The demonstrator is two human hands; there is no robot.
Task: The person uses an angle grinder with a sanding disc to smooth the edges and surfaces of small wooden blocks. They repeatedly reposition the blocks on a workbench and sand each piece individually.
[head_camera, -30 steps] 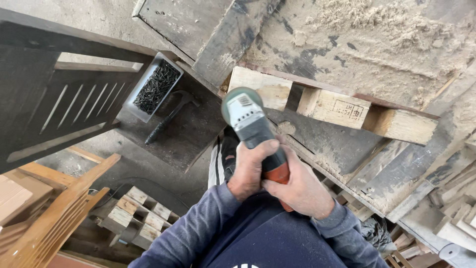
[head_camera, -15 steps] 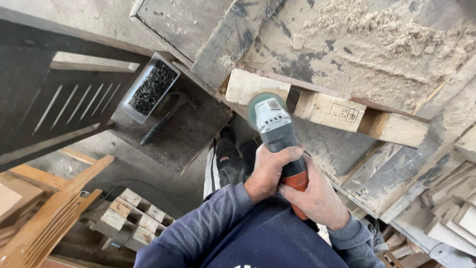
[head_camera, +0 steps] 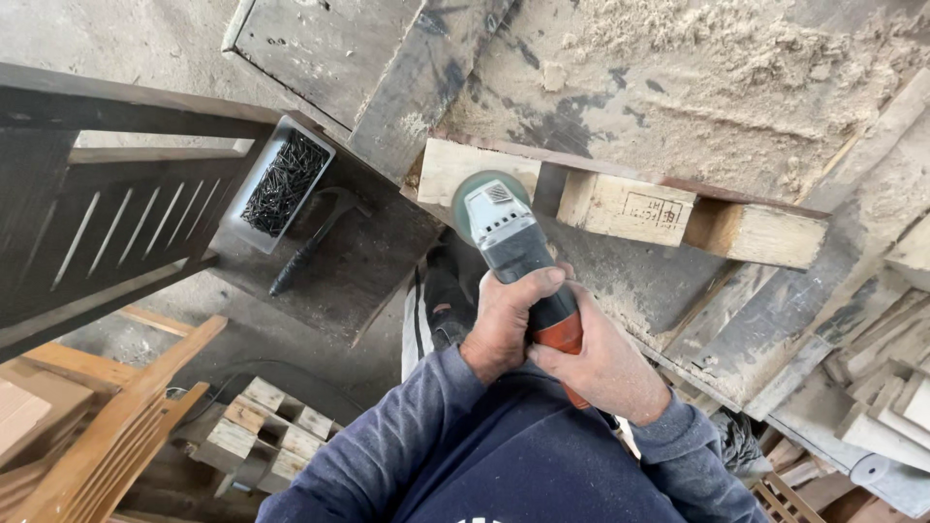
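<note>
Both hands, left hand (head_camera: pixel 509 320) and right hand (head_camera: pixel 605 363), grip the angle grinder (head_camera: pixel 509 242), now moved forward so its disc meets the pale wood block (head_camera: pixel 475 169), grinding apparently starting.

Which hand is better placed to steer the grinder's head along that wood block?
Left, probably. The left hand grips the grinder forward on its body, nearest the disc by the wood block. The right hand sits behind on the orange handle.

Dark worn board (head_camera: pixel 358 261) carries a tray of black screws (head_camera: pixel 283 182) with a hammer (head_camera: pixel 315 237) just beside it. Pallet deck (head_camera: pixel 678 116) bears loose sawdust (head_camera: pixel 736 44); pale wood blocks (head_camera: pixel 630 208) beneath its edge.
</note>
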